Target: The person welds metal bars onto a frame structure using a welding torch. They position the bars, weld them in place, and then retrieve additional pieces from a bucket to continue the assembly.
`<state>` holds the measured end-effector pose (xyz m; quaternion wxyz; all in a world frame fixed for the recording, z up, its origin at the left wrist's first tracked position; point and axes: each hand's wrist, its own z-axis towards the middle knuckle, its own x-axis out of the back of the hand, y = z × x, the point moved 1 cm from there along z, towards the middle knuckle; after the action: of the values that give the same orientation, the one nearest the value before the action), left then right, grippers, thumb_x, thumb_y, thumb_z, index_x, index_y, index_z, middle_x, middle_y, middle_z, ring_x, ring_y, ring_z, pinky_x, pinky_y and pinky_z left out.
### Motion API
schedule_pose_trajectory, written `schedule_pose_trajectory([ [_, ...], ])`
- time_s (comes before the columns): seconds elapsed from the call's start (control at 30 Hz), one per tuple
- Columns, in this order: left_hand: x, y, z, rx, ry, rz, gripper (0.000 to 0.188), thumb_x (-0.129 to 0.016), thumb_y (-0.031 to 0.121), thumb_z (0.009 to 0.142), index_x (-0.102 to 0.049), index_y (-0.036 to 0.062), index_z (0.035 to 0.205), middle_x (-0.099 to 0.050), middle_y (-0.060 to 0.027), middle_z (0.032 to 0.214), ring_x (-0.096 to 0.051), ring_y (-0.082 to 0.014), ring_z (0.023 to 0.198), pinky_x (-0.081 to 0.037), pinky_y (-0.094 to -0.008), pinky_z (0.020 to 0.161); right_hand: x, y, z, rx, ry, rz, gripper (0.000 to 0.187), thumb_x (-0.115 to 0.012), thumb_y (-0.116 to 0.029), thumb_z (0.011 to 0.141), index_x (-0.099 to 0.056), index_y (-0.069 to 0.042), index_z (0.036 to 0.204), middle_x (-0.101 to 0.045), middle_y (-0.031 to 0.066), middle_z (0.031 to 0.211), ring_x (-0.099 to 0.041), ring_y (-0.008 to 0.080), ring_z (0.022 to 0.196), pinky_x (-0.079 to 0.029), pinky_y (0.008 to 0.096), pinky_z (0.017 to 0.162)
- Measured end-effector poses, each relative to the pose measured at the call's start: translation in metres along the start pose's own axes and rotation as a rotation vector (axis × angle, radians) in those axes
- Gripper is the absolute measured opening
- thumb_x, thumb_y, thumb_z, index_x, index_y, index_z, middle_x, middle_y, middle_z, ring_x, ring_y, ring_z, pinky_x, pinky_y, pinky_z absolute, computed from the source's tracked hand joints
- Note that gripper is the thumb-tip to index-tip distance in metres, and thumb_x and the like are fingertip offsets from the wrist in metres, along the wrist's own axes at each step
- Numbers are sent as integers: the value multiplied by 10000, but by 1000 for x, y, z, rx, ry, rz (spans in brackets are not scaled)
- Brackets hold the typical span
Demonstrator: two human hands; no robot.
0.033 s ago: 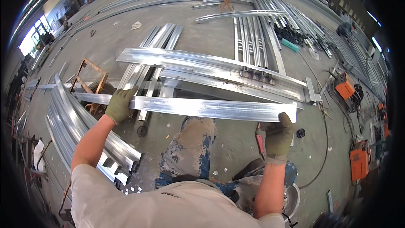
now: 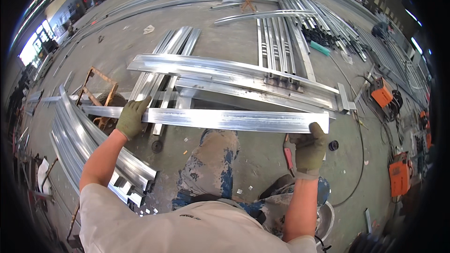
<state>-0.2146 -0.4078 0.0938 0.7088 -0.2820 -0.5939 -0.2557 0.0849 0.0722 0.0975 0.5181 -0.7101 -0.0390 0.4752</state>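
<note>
A long, shiny metal profile (image 2: pixel 225 120) lies crosswise in front of me, over my knees. My left hand (image 2: pixel 132 119), in an olive work glove, is closed around it left of the middle. At its right end my right hand (image 2: pixel 310 151), gloved alike, grips the lower edge with the thumb up on the bright face; its other fingers are partly hidden. Just beyond, wider metal channels (image 2: pixel 225 69) rest side by side on a frame. Under them, another bundle of profiles (image 2: pixel 180 42) runs away from me.
More channels (image 2: pixel 89 145) are stacked at my left, beside a rusty metal stand (image 2: pixel 111 94). A red-handled tool (image 2: pixel 288 158) and a small black ring (image 2: pixel 333 145) lie near my right hand. Orange machines (image 2: pixel 382 93) with cables stand at the right.
</note>
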Motion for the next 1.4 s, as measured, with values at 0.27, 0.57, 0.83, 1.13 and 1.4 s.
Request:
schedule_pose_trajectory([
  [0.27, -29, -28, 1, 55, -8, 40, 1016, -817, 89, 707, -378, 22, 1620, -648, -179, 1294, -599, -361, 1258, -418, -488, 1166, 29, -7, 20, 10, 104, -94, 332, -701, -312, 977, -698, 3, 1082, -758, 160, 889, -720, 278, 672, -552, 380, 603],
  [0.57, -6, 50, 22, -219, 175, -51, 924, -786, 62, 722, -459, 32, 1586, -651, -138, 1255, -613, -349, 1178, -456, -500, 1070, 95, -55, 46, 129, 293, -23, 280, -723, -438, 970, -697, -164, 1018, -699, 11, 833, -590, 171, 653, -460, 342, 589],
  [0.83, 25, 158, 104, -484, 161, -78, 847, -771, 51, 749, -508, 73, 1553, -650, -128, 1309, -628, -343, 1145, -500, -471, 993, 217, -67, 72, -6, 476, 20, 399, -715, -515, 983, -749, -138, 1111, -779, 74, 1071, -719, 282, 982, -564, 412, 873],
  [1.13, -35, 187, 228, -495, -190, -74, 831, -729, 79, 820, -448, 115, 1601, -636, -171, 1385, -623, -393, 1244, -477, -503, 1090, 240, 15, 171, -316, 649, -52, 621, -627, -412, 1081, -450, -65, 1565, -508, 169, 1566, -592, 390, 1323, -503, 570, 1108],
  [1.4, -92, 193, 324, -452, -281, -189, 802, -662, -20, 823, -492, 159, 1586, -654, -184, 1370, -632, -402, 1223, -506, -470, 1073, 206, 25, 226, -225, 567, -178, 645, -714, -287, 1035, -433, -35, 1558, -585, 195, 1481, -704, 369, 1139, -596, 497, 936],
])
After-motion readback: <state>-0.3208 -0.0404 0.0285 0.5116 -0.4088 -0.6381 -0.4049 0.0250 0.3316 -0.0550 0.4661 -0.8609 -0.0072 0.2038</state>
